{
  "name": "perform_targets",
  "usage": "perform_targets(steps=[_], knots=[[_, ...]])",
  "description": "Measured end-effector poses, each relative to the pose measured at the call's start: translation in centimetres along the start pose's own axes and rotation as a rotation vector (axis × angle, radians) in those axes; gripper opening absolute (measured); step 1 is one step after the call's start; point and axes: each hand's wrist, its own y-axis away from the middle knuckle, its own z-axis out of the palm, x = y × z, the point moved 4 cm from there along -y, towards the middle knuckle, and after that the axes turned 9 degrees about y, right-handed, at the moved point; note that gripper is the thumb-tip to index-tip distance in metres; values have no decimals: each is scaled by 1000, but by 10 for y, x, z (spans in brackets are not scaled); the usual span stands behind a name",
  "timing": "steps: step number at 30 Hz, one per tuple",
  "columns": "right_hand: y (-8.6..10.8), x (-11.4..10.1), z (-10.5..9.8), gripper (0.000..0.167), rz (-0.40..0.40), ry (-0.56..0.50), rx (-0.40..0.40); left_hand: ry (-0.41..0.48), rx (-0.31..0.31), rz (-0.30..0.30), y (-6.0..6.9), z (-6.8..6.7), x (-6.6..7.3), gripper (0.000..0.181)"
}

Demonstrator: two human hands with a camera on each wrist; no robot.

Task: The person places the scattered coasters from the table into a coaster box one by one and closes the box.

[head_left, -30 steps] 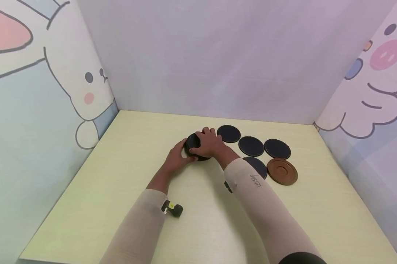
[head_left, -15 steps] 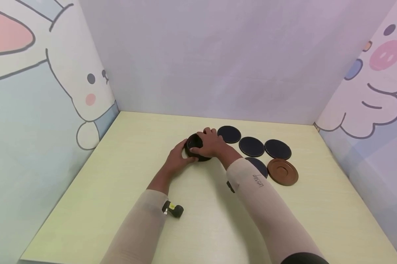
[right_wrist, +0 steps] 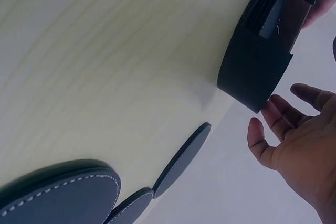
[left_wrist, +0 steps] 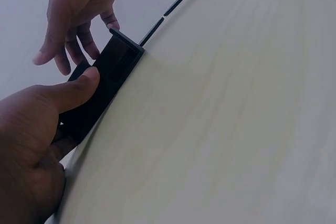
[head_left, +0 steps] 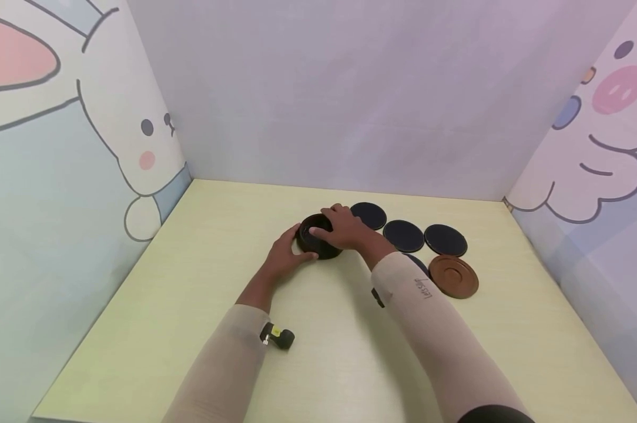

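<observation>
A black round coaster holder stands on the table, with a cut-out in its side. My left hand grips its left side, thumb at the front and fingers behind. In the right wrist view a dark coaster sits tilted inside the holder, against a brown inner wall. My right hand is at the holder's right rim, its fingers extended and loosely spread. In the right wrist view its fingertips lie close to the holder's edge; whether they touch I cannot tell.
Right of the holder lie several black coasters, among them a back one, a middle one and a right one. A brown grooved disc lies nearest on the right. Another black coaster is partly hidden by the right sleeve.
The black disc that lay across the holder's top has dropped inside, so the inner hollow shows. My right hand has shifted slightly right; the left hand keeps its grip.
</observation>
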Motion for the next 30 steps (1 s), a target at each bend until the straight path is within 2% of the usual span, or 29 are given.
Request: perform_targets(steps=[8,16,21,30], knots=[[6,10,-4,77,-31,-82,30,-6,2,11,0,1,-2,103],[10,25,-8,75,4,-44,57,-2,8,25,0,-1,-1,103],[10,38,-10,70,66,1,74,1,12,30,-2,-2,-2,103],[15,66,-12,61,243,115,163,11,11,15,0,2,-3,105]])
